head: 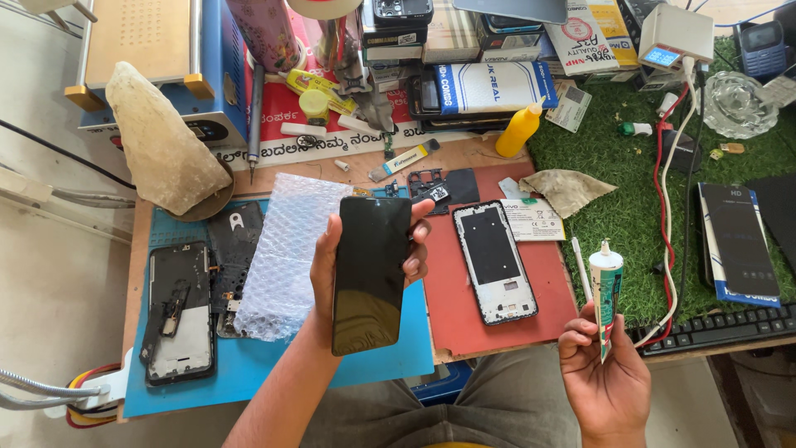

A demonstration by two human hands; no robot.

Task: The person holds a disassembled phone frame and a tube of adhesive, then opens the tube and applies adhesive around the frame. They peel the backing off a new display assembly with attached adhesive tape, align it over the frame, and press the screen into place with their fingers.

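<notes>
A black phone screen (pixel 371 274) is gripped upright over the blue mat (pixel 274 365) by the left hand (pixel 365 265), palm hidden, while a glue tube (pixel 606 294), base hidden, is clasped by the right hand (pixel 604 365).

head cam | worn high | looks steeply down | workbench (pixel 497 332) near

Left hand (pixel 365 265) and right hand (pixel 601 365), both gripping

1. Your left hand (pixel 365 265) holds a glossy black phone screen (pixel 371 274).
2. Your right hand (pixel 605 377) holds a white-and-green glue tube (pixel 607 290).
3. The mats are blue (pixel 274 373) and red (pixel 464 307).
4. The squeeze bottle (pixel 519 129) is yellow.
</notes>
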